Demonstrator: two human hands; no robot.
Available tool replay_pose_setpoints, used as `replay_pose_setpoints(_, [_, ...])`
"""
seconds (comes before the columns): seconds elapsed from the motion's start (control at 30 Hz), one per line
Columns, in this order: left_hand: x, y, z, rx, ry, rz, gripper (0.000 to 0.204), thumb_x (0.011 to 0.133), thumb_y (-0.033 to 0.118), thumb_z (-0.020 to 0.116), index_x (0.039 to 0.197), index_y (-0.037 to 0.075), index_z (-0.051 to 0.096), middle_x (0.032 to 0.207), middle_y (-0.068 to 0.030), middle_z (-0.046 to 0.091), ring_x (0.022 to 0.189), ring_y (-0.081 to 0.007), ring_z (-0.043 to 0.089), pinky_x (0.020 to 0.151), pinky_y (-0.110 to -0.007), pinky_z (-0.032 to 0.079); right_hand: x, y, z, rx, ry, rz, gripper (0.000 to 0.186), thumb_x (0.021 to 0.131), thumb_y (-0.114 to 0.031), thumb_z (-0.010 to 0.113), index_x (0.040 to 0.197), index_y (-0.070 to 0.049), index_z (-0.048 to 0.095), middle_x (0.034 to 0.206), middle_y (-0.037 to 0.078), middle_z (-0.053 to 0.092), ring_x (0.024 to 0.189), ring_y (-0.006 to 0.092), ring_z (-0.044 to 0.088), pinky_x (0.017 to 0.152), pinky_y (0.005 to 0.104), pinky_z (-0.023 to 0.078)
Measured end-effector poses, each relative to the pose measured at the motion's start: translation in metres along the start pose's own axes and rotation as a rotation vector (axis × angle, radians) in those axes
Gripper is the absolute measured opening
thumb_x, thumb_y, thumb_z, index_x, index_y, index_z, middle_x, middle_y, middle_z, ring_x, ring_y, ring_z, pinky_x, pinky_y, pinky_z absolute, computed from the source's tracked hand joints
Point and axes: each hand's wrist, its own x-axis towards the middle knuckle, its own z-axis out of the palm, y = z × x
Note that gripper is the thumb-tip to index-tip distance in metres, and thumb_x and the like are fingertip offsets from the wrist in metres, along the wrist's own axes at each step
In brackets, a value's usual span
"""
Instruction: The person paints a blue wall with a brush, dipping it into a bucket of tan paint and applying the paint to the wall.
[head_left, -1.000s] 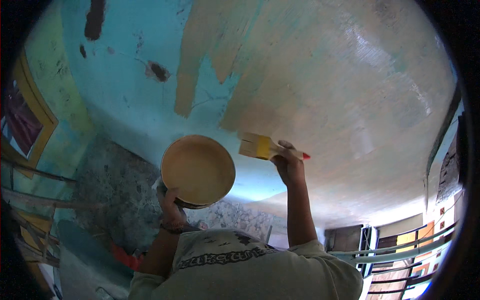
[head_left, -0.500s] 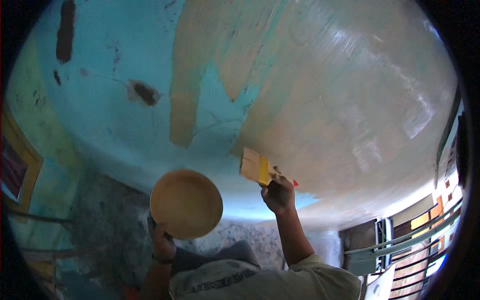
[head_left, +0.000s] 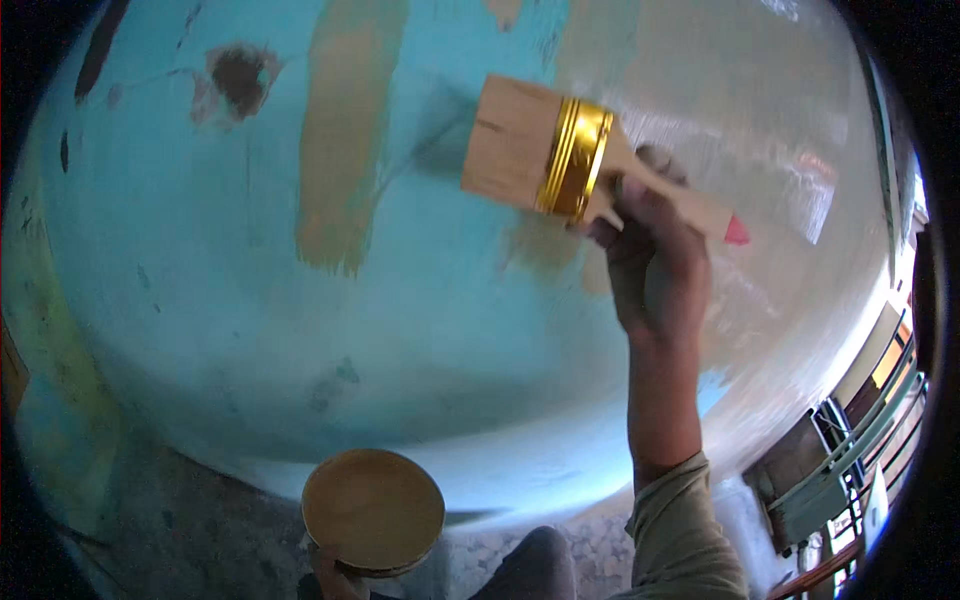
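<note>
A wide paintbrush (head_left: 519, 146) with a gold metal band and a red-tipped wooden handle is gripped in my right hand (head_left: 655, 235), its bristles to the left. Behind it rises a turquoise wall (head_left: 240, 300), partly coated in beige-brown paint (head_left: 345, 140); whether the bristles touch the wall I cannot tell. My left hand (head_left: 340, 578) holds a round tub (head_left: 373, 510) of tan paint by its near-left rim, low in the view. Only part of that hand shows, with fingers at the rim.
Dark bare patches (head_left: 240, 82) mark the wall at upper left. A stone-patterned floor (head_left: 490, 560) lies below, with my knee (head_left: 540, 560) over it. At the right stand metal railings (head_left: 850, 450) beside a bright opening. A yellow-green wall (head_left: 50, 400) bounds the left.
My right hand has lifted the paintbrush up and to the right, nearer to view. The tub sits lower in the picture, and the view has tilted up the wall.
</note>
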Motion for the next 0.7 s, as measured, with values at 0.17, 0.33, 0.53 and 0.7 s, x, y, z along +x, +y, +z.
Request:
replay_pose_setpoints(0.17, [0.007, -0.027, -0.027, 0.019, -0.01, 0.006, 0.044, 0.081, 0.033, 0.059, 0.113, 0.003, 0.054, 0.11, -0.0108, 0.057, 0.1, -0.0235, 0.055, 0.085, -0.039, 0.048, 0.034, -0.025, 0.017, -0.078, -0.177, -0.192, 0.027, 0.086, -0.014, 0.05, 0.109, -0.002, 0.057, 0.104, 0.011, 0.059, 0.097, 0.0235, 0.056, 0.079, 0.0378, 0.048])
replay_pose_setpoints(0.33, [0.005, -0.03, -0.038, -0.059, -0.018, -0.014, 0.044, 0.078, 0.029, 0.062, 0.112, 0.003, 0.053, 0.108, -0.0097, 0.057, 0.098, -0.0239, 0.056, 0.082, -0.039, 0.049, 0.068, -0.082, 0.047, -0.428, -0.204, -0.578, 0.022, 0.078, -0.008, 0.065, 0.098, 0.001, 0.058, 0.09, 0.01, 0.06, 0.082, 0.0184, 0.059, 0.066, 0.0322, 0.051])
replay_pose_setpoints(0.53, [0.003, -0.025, -0.04, -0.003, -0.084, 0.065, 0.042, 0.077, 0.025, 0.063, 0.111, 0.003, 0.054, 0.106, -0.0086, 0.057, 0.097, -0.0234, 0.056, 0.082, -0.038, 0.047, 0.058, -0.081, 0.087, -1.04, -0.344, -0.805, 0.018, 0.079, -0.011, 0.066, 0.09, 0.002, 0.061, 0.091, 0.012, 0.065, 0.083, 0.0198, 0.061, 0.072, 0.0292, 0.048])
replay_pose_setpoints(0.7, [0.0, -0.027, -0.049, 0.023, -0.031, 0.075, 0.042, 0.076, 0.026, 0.065, 0.109, 0.004, 0.054, 0.105, -0.0078, 0.056, 0.094, -0.0224, 0.055, 0.08, -0.038, 0.046, 0.062, -0.085, 0.114, -1.196, -0.37, -0.841, 0.015, 0.079, -0.01, 0.064, 0.089, 0.002, 0.064, 0.091, 0.015, 0.066, 0.081, 0.0235, 0.063, 0.073, 0.0291, 0.048])
